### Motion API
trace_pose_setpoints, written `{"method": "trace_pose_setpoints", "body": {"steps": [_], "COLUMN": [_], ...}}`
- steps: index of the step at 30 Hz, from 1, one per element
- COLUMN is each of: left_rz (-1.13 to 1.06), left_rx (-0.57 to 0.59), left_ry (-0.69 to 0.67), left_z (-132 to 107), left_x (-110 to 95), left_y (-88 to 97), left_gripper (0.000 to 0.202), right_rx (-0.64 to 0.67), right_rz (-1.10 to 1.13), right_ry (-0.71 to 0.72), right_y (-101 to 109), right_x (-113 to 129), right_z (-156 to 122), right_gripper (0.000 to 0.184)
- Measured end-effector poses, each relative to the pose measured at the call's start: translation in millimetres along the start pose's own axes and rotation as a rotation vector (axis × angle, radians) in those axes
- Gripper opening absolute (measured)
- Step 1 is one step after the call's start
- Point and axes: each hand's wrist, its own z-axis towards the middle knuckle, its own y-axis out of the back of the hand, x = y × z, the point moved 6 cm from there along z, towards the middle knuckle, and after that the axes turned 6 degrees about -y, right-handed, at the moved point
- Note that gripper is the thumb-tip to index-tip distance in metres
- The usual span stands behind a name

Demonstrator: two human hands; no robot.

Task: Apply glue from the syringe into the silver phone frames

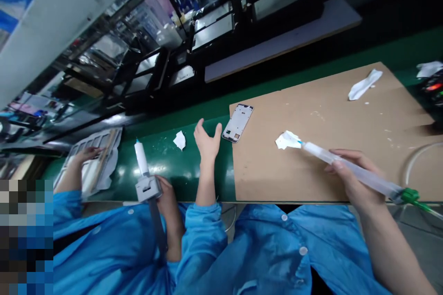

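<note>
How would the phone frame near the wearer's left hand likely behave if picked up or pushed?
The phone frame looks thin, so it is probably light. Its straight outline suggests it is fairly stiff. Lying flat, it would probably slide rather than roll, though its corner jutting past the brown board might dip if pressed.

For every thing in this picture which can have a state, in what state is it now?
Left hand: open, holding nothing
Right hand: closed around the syringe
Syringe: held tilted, tip at the torn white scrap; contact unclear
Torn white scrap: lying on the brown board
Brown board: flat, with white specks
Phone frame: lying flat, across the board's left edge
Co-worker's dispenser: held in hand
</note>
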Motion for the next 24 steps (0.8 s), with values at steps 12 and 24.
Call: {"method": "trace_pose_setpoints", "body": {"steps": [12,24], "left_rz": [0.03,-0.335], "left_rx": [0.246,0.786], "left_ry": [-0.193,-1.025], "left_z": [5.3,-76.5], "left_x": [-67.7,-218.3], "left_y": [-29.8,-74.6], "left_gripper": [0.087,0.082], "right_rx": [-0.078,-0.441], "right_rz": [0.229,0.345], "right_ry": [-0.035,0.153], "right_y": [-4.5,64.0], "right_x": [-0.3,52.2], "right_z": [6.9,38.1], "right_gripper": [0.051,0.05]}}
